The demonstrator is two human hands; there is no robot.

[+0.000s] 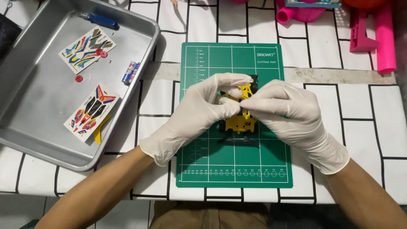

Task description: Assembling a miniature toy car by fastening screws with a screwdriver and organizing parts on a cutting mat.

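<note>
A small yellow and black toy car chassis [240, 122] rests on a green cutting mat [271, 169] in the middle of the table. Both hands wear white gloves. My left hand [203, 110] pinches the upper left of the chassis with thumb and forefinger. My right hand [284, 110] grips its upper right side, fingertips meeting the left hand's over the yellow part. The top of the chassis is partly hidden by the fingers.
A metal tray [25, 106] at the left holds two sticker sheets [91, 111], small red parts [79, 78], two batteries [130, 72] and a blue-handled tool [101, 21]. Pink plastic objects [383, 38] stand at the far right edge.
</note>
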